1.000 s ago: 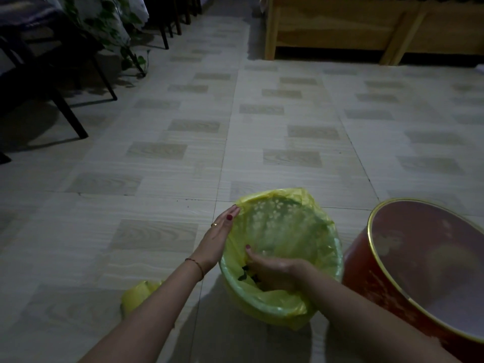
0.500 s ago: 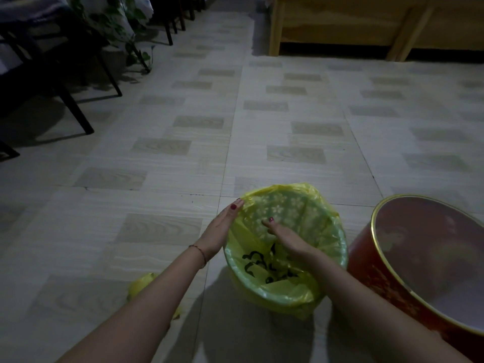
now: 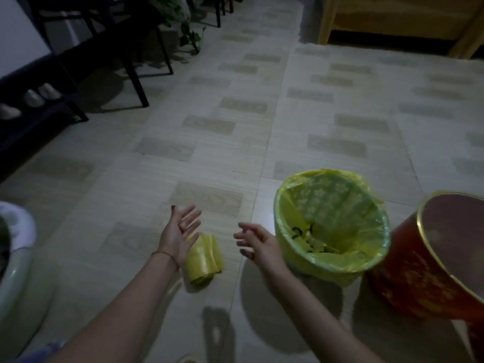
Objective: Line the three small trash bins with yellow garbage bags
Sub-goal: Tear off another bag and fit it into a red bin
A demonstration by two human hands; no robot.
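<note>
Your left hand (image 3: pixel 180 233) and right hand (image 3: pixel 258 244) open, holding nothing, bin (image 3: pixel 332 260) at 3 o'clock lined with bag (image 3: pixel 340 205), yellow, folded over rim, roll (image 3: pixel 204 260) between hands.

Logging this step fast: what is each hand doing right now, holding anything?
Left hand: open, fingers spread, holding nothing, above the yellow bag roll.
Right hand: open, fingers loosely spread, holding nothing, beside the lined bin.
</note>
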